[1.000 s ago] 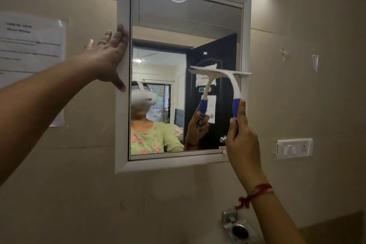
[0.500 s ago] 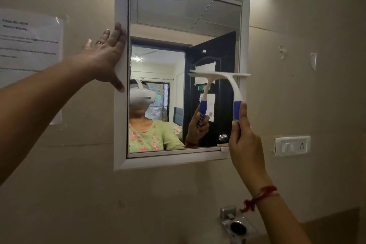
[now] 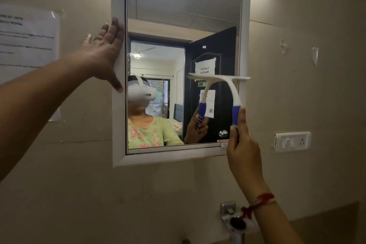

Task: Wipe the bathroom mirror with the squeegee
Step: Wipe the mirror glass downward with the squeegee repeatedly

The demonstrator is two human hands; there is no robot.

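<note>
Along the right edge of the white-framed rectangular bathroom mirror (image 3: 118, 125), the white plastic squeegee with the blue rubbery handle (image 3: 227, 85) sat about halfway down the glass, blade level and pressed to the pane, its right tip overhanging the frame. The right hand (image 3: 240, 144) had its grip wrapped snug round the blue handle, low down. The left hand (image 3: 104, 53) was spread wide and flat against the left edge of the frame, holding nothing, just bracing.

What I reckon could have gone wrong: that blade tip riding over the raised frame would probably lift the rubber off the glass and leave a streak down the right side. Gripping so low on the handle also looked like it gave less control over the angle, so the blade might chatter or skip. And the frame looked like a cabinet door, with a small pull tab at its bottom right corner, so if the bracing hand eased off, pushing on the glass could maybe swing it. Can't tell for sure though.

Compared with a second earlier, not much had changed. The blade stood a touch lower against the reflected door, so the stroke had crept down. The left hand hadn't budged. The frame sat slightly higher in view, more like a head tilt.
</note>
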